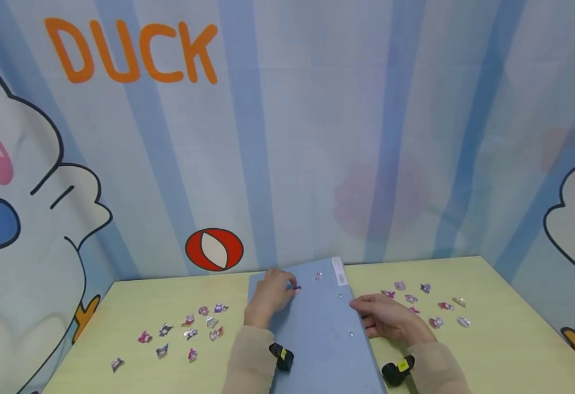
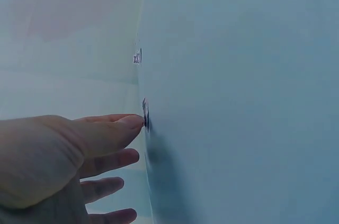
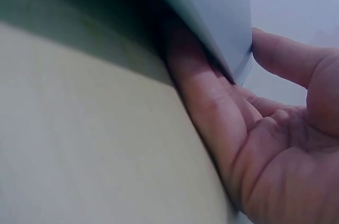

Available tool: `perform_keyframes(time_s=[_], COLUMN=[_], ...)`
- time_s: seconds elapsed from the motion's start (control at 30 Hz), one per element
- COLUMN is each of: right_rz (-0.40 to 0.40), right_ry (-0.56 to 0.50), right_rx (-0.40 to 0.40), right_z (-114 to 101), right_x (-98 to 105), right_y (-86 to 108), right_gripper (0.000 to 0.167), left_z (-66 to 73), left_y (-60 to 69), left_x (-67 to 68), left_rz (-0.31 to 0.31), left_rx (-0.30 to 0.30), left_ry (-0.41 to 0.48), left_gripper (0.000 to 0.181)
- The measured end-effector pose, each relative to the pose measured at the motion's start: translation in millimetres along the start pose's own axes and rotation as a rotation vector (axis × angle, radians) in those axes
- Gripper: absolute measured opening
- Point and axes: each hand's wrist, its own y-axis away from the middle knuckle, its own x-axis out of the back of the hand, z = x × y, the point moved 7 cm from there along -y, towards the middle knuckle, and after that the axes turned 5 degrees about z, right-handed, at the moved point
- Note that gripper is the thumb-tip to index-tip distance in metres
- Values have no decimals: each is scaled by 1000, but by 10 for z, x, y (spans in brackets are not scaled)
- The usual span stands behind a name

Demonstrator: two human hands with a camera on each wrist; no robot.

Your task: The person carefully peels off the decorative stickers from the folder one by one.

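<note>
A blue folder [image 1: 317,328] with a white barcode label [image 1: 339,271] lies in the middle of the table. My left hand [image 1: 273,295] is over its upper left part, pinching a small shiny purple piece [image 1: 297,288] between thumb and fingertips. In the left wrist view that piece [image 2: 145,115] stands at the folder's surface, while the other fingers are spread apart. Another small shiny piece [image 1: 318,276] sits near the top. My right hand [image 1: 388,316] grips the folder's right edge; the right wrist view shows its thumb on one face and fingers underneath the edge [image 3: 225,38].
Several small shiny pink, purple and silver pieces [image 1: 190,333] are scattered on the pale yellow table [image 1: 134,306] to the left. More such pieces [image 1: 436,322] lie on the right. Behind the table hangs a striped cloth backdrop [image 1: 307,137]. Two small silver dots [image 1: 351,334] show on the folder.
</note>
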Motion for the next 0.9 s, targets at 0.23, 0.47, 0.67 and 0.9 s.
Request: perform_keyframes(time_s=[0.23, 0.47, 0.67, 0.9], right_rz=[-2, 3, -1, 10], right_ry=[-2, -1, -1, 8], right_rx=[-8, 6, 7, 8], right_z=[23, 6, 19, 14], right_x=[7, -2, -7, -8], right_y=[25, 13, 9, 1], right_gripper=[39, 38, 38, 39], left_z=[9, -11, -10, -13], left_y=[-12, -29, -26, -12], left_x=[-20, -38, -52, -49], left_rz=[-5, 5, 27, 37], left_rx=[2, 10, 5, 44], left_ry=[0, 4, -9, -41], left_gripper=[7, 8, 12, 14])
